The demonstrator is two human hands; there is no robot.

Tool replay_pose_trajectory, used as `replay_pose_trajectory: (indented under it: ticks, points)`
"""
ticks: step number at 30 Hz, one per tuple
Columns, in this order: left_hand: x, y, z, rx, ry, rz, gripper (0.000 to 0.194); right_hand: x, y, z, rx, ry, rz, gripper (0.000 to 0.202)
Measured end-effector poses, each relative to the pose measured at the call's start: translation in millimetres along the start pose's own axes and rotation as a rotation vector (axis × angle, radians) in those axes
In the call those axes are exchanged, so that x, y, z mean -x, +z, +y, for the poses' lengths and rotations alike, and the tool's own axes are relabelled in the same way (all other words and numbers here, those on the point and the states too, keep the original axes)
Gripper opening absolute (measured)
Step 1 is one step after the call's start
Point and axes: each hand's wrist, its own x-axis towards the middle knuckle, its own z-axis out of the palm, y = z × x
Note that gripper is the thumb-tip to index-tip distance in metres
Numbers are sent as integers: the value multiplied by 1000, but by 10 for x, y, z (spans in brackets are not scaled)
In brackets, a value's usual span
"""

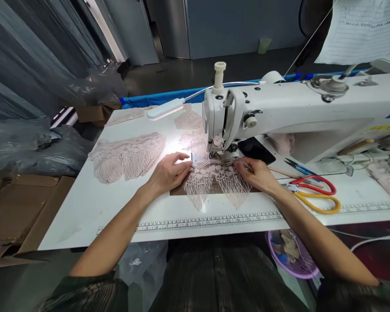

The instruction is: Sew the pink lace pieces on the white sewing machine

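Observation:
A pale pink lace piece with pointed, leaf-like ends lies beneath the needle area of a white sewing machine. My left hand pinches the lace's upper left edge between thumb and fingers. On the opposite side, my right hand has its fingers closed on the upper right edge, close to the presser foot. A small metallic glint shows by the right fingertips, too small to name. Under the lace lies a brown flat sheet. More stacked lace pieces rest to the left.
Scissors with red and yellow handles, blue-handled snips and a black phone-like slab lie right. A lit lamp hangs over the white table. Cardboard boxes stand left; a purple basket sits below.

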Motion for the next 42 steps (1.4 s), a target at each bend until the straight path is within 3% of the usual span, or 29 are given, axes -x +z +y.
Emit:
replay_pose_trajectory:
  ticks: [3,5,8,11,13,15,19,21,23,28,34,38,42]
  points:
    - [-22,54,145,64,194,-95,29,7,-2,7,18,-14,10,40]
    - [-42,41,225,70,254,-196,36,12,7,42,-10,-34,32,36]
    - [-50,-8,275,74,233,-275,41,26,33,109,-162,-43,40,32]
    - [-30,-33,279,108,173,-218,42,51,71,110,-358,-52,32,29]
    - [-13,-37,290,202,54,-123,40,70,110,28,-456,-40,27,29]
    - [-2,-45,314,436,-153,-81,44,91,166,-124,-539,5,7,32]
    - [-1,-81,370,1065,-594,-235,73,95,294,-476,-753,83,-215,51]
    - [-9,-98,390,1100,-731,-296,84,51,325,-555,-786,34,-366,56]
    - [-20,-114,412,936,-809,-294,86,-19,313,-524,-667,-48,-398,53]
    - [-51,-160,476,676,-826,-287,69,-147,207,-216,9,-307,-120,40]
    - [-72,-192,440,581,-870,-347,72,-123,387,-57,145,-679,-48,38]
    - [-61,-212,375,521,-893,-356,76,-125,511,-40,247,-712,-2,36]
    - [-49,-234,341,556,-886,-354,71,-129,505,-18,216,-693,-12,40]
